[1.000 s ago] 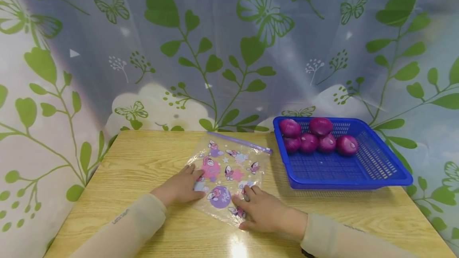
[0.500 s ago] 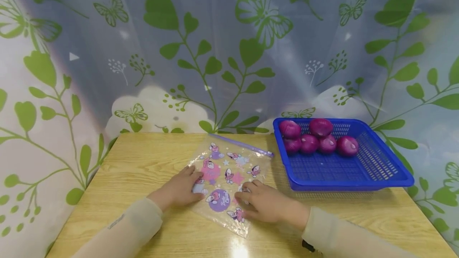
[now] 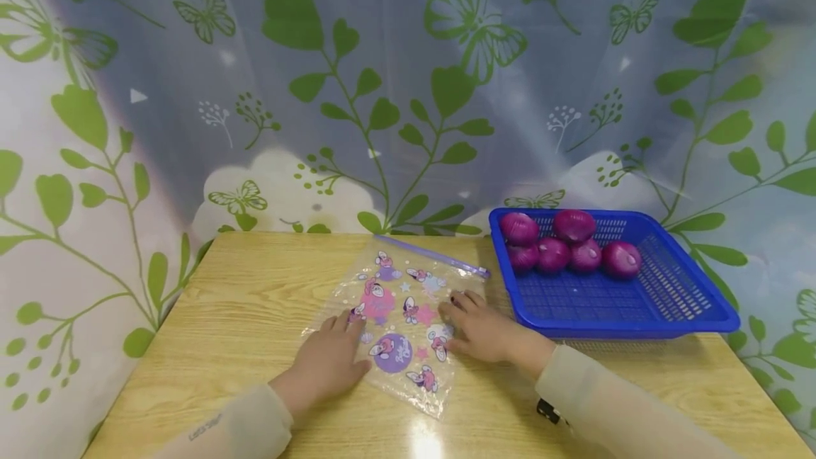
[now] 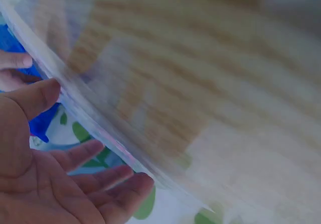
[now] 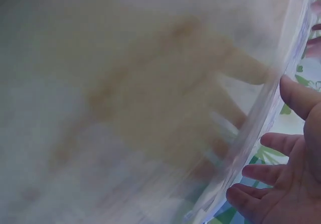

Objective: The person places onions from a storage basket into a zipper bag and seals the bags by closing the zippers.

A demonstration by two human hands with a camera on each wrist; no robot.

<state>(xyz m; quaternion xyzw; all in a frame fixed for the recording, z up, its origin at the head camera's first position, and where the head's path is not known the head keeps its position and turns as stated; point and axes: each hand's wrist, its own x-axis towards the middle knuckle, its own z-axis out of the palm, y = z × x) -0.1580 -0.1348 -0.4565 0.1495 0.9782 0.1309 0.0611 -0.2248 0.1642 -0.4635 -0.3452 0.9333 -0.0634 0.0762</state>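
A clear zip bag [image 3: 398, 289] printed with pink and purple cartoon figures lies flat on the wooden table, its purple slider strip [image 3: 433, 256] at the far end. My left hand [image 3: 326, 360] rests on the bag's left side with fingers extended. On the right side, the fingertips of my right hand [image 3: 481, 328] touch the bag near its edge. Seen from the left wrist, the left hand [image 4: 75, 179] has its fingers spread against the plastic film [image 4: 130, 153]. The right wrist view shows the right hand [image 5: 286, 169] likewise spread along the film. Neither hand grips anything.
A blue plastic basket [image 3: 625, 328] stands at the right of the table [image 3: 255, 282], close to my right hand. Several red onions [image 3: 585, 255] sit in its back left part. A leaf-patterned curtain [image 3: 382, 91] hangs behind the table.
My right hand has slid up and outward to the right edge of the bag. My left hand has moved slightly nearer to me. The bag and basket stay in place.
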